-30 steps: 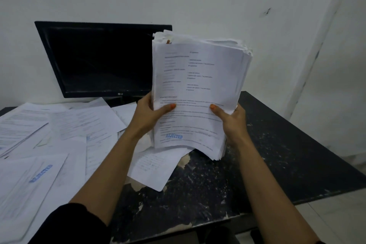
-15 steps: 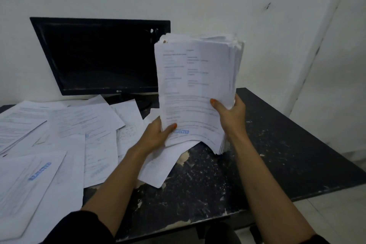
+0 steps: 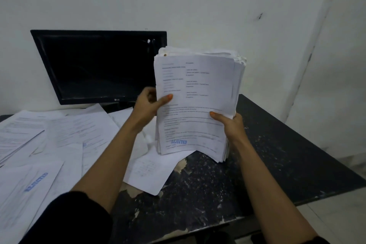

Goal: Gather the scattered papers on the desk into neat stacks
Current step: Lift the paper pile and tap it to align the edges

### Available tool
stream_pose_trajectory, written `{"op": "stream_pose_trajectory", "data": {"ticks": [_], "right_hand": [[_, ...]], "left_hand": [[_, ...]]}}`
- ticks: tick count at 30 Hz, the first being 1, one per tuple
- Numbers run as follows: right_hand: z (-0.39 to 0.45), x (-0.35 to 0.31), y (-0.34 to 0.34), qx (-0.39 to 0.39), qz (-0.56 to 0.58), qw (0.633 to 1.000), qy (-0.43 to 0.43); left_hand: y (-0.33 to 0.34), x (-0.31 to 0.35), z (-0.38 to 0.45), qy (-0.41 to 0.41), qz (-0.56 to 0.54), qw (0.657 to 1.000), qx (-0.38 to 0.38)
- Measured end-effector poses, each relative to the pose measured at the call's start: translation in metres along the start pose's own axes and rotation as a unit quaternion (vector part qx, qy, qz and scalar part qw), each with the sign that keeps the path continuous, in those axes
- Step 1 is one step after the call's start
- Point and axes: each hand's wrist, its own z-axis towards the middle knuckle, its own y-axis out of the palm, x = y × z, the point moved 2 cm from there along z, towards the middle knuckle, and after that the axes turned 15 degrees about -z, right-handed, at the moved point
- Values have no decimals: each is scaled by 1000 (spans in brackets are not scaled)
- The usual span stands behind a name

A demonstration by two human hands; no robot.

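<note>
1. The stack of papers (image 3: 195, 105) you're holding is white with faint grey print and a blue "REJECTED" stamp (image 3: 178, 142) low on the front page.
2. Your thumbnails are orange.
3. The counter (image 3: 267, 160) is black, speckled with white scuffs and tan chipped patches.
4. The loose sheets (image 3: 59, 140) are white, one carrying a blue stamp too.
5. The monitor (image 3: 99, 65) is black, the wall (image 3: 198, 2) white, and your sleeve (image 3: 65, 222) black.
</note>
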Motion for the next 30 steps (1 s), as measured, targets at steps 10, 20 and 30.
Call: {"op": "stream_pose_trajectory", "data": {"ticks": [10, 20, 30], "right_hand": [[1, -25, -12, -2, -28, 997, -68], [18, -76, -3, 29, -14, 985, -169], [2, -16, -10, -45, -65, 991, -112]], "left_hand": [[30, 29, 22, 26, -58, 998, -28], [37, 34, 18, 40, -92, 995, -4], [34, 27, 16, 6, -133, 991, 28]]}}
